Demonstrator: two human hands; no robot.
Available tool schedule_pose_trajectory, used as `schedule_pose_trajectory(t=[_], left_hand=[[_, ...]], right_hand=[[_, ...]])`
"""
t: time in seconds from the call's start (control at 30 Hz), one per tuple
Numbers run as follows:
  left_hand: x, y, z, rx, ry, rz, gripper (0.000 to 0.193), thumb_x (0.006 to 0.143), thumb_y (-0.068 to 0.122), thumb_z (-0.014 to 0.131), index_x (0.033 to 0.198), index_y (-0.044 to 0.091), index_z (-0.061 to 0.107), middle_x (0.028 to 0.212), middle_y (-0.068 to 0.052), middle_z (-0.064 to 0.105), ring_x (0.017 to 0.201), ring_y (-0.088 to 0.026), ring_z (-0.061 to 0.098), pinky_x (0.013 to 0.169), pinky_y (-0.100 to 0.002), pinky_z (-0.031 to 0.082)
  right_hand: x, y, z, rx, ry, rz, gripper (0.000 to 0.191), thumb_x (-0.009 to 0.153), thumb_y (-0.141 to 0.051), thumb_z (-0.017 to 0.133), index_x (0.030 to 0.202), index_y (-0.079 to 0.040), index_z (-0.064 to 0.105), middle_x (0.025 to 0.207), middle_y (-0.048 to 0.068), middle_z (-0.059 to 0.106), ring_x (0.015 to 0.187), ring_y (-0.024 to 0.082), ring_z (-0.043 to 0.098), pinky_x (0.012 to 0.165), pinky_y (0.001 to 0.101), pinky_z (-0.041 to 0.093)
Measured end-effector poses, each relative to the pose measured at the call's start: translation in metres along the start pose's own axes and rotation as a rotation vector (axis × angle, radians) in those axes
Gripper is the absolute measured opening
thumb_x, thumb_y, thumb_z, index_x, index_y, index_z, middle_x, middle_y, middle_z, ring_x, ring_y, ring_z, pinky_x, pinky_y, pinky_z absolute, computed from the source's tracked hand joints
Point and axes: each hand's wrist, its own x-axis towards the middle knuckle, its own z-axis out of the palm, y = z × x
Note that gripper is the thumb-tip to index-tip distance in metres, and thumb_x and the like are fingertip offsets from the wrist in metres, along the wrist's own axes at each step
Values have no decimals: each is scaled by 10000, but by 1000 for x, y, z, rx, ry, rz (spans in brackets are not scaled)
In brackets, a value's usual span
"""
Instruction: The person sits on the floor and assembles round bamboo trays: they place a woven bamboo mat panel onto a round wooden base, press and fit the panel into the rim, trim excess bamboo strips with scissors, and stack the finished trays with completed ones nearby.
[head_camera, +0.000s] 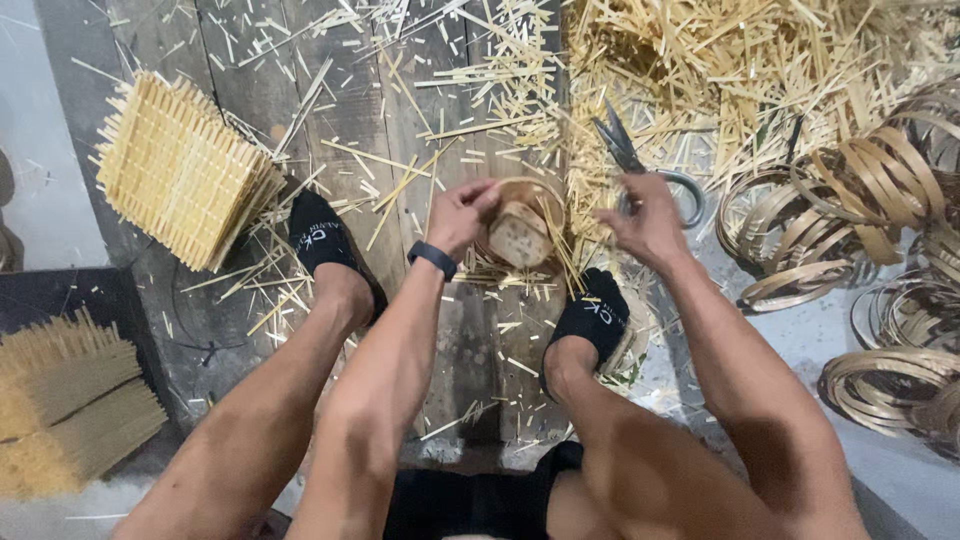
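— What is held at this moment?

— A small round basket of woven pale bamboo (519, 232) is gripped at its rim by the left hand (462, 213), between the black-socked feet (320, 233). Grey metal shears (640, 165) are clasped in the right hand (648, 222), blades pointing far.

— How far along is it?

— Stray strip ends are seen projecting (so trimming seems unfinished). A stack of flat woven bamboo mats (180, 170) at far left and coiled bamboo hoops (850, 200) at right appear untouched.

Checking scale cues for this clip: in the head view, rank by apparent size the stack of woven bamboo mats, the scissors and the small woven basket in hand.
1. Stack of woven bamboo mats, clearly largest.
2. Scissors in the right hand: longer than the basket but thin.
3. Small woven basket at the left hand: partly hidden, so 2 and 3 are close.
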Motion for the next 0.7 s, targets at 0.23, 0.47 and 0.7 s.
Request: schedule_pose_trajectory(t=[0.23, 0.47, 0.7], left_hand=[[-66, 24, 30, 273, 74, 445, 248, 961, 157, 719, 1157, 12, 769, 1032, -77, 809, 904, -113, 733, 811, -261, 589], [-49, 19, 25, 184, 163, 173, 239, 925, 165, 747, 1120, 32, 785, 972, -90, 807, 815, -131, 723, 740, -274, 591], [-44, -13, -15, -716, -65, -281, 370, 1004, 126, 536, 1316, -70, 570, 1273, -175, 676, 1086, -240, 707, 926, -391, 634]], right_hand=[[-8, -47, 20, 182, -103, -167, 198, 864, -142, 819, 1010, -21, 764, 937, 95, 715, 802, 176, 671, 699, 337, 537], [-4, -43, 28, 410, -272, 109, 165, 919, -98, 725, 1062, -24, 688, 899, 60, 716, 756, 134, 653, 682, 291, 550], [-5, -13, 58, 942, -276, 378, 117, 941, -27, 679, 1015, 63, 665, 911, 150, 737, 721, 218, 736, 612, 316, 627]])
